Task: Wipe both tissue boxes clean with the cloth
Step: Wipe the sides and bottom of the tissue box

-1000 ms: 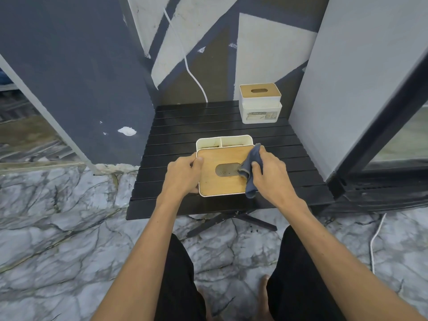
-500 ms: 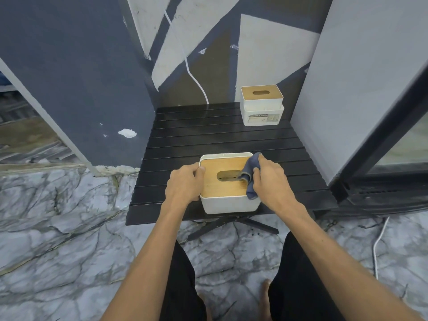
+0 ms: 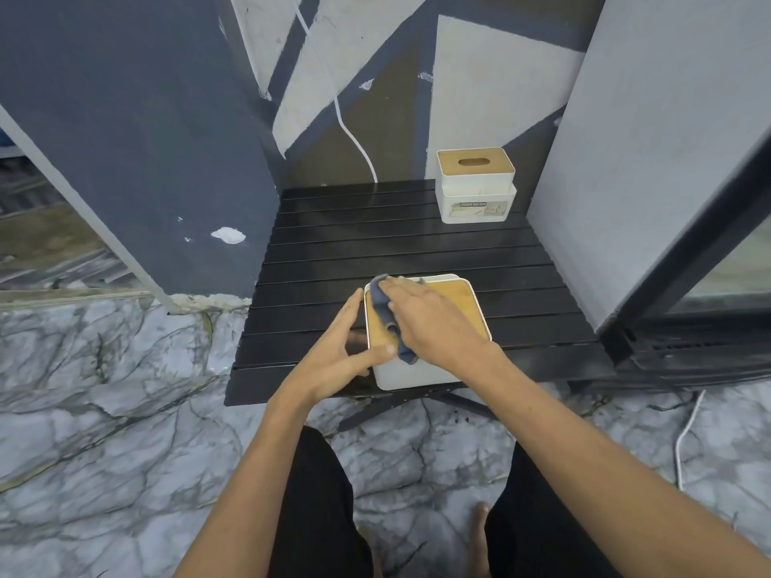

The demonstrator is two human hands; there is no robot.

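A white tissue box with a wooden lid stands near the front edge of the black slatted table. My right hand lies across the lid and presses a dark blue cloth onto its left part, covering the slot. My left hand holds the box's left side, thumb on the front left corner. A second white tissue box with a wooden lid stands at the table's back right corner, apart from both hands.
Walls close the table in on the left, back and right. A white cable runs down the back wall, another white cable lies on the marble floor at right. My legs and bare feet are below the table's front edge.
My right hand has swept the cloth from the lid's right side over to its left. My left hand has shifted lower on the box's left side.
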